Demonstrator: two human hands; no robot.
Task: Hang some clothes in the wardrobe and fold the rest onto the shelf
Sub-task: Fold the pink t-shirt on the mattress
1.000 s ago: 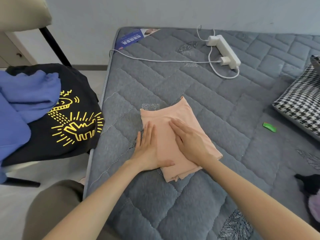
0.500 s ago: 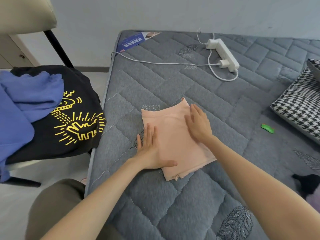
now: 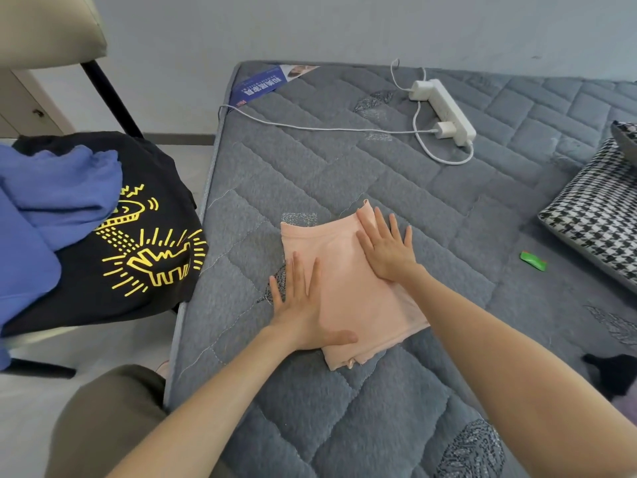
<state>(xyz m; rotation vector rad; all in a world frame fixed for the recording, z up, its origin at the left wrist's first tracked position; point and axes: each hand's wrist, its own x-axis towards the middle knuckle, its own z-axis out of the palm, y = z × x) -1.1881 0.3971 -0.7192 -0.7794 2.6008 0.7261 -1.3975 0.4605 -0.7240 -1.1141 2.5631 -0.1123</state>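
Fabric in a peach tone, a folded garment [image 3: 344, 291], lies as a neat rectangle on the grey quilted mattress [image 3: 344, 174], close to the mattress's left edge and in front of me. My left grip [image 3: 303, 305], a bare hand, lies flat and open on the garment's left side, fingers straight and together, thumb stretched across the near edge; its outer fingers overhang onto the mattress. My right grip [image 3: 386, 250] is likewise open and pressing flat, fingers spread, on the far right part of the garment, fingertips reaching its far corner. Neither hand curls around anything. At the near edge of the fold I see several layers of cloth showing. To my left a chair [image 3: 44, 25] carries a black T-shirt with a yellow print [image 3: 148, 257], and a blue garment [image 3: 58, 201] is heaped on top of it. Further up the mattress sits a white power strip [image 3: 444, 101] with a charger [image 3: 444, 129] plugged in and a white cable [image 3: 310, 127] running off to the left edge. A houndstooth cushion [image 3: 596, 215] lies at the right, with a small green object [image 3: 532, 260] just beside it, well apart from the garment. A dark item [image 3: 610, 374] shows at the right border; I cannot tell what it is
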